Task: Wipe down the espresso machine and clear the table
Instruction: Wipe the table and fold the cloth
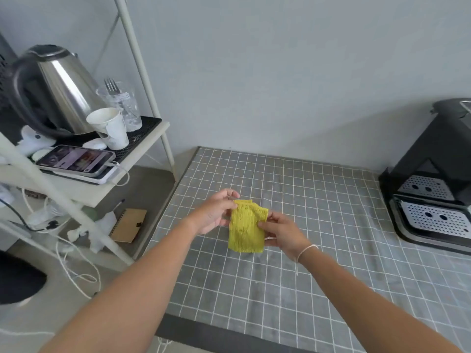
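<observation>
While left hand (pixel 216 212) and right hand (pixel 283 233) pinch it, yellow cloth (pixel 246 228) hangs folded, ribbed.

I see a rough yellow cloth (pixel 246 226), a shiny metal kettle (pixel 60 90), and maybe a paper cup (pixel 110 128).

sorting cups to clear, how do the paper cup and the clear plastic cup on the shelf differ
The paper cup is white and opaque; the clear plastic cup is see-through. The paper cup looks empty and leans slightly, while the plastic cup stands upright holding a fork. The paper cup sits nearer the shelf's front. Both stand on the black mat beside the kettle.
</observation>
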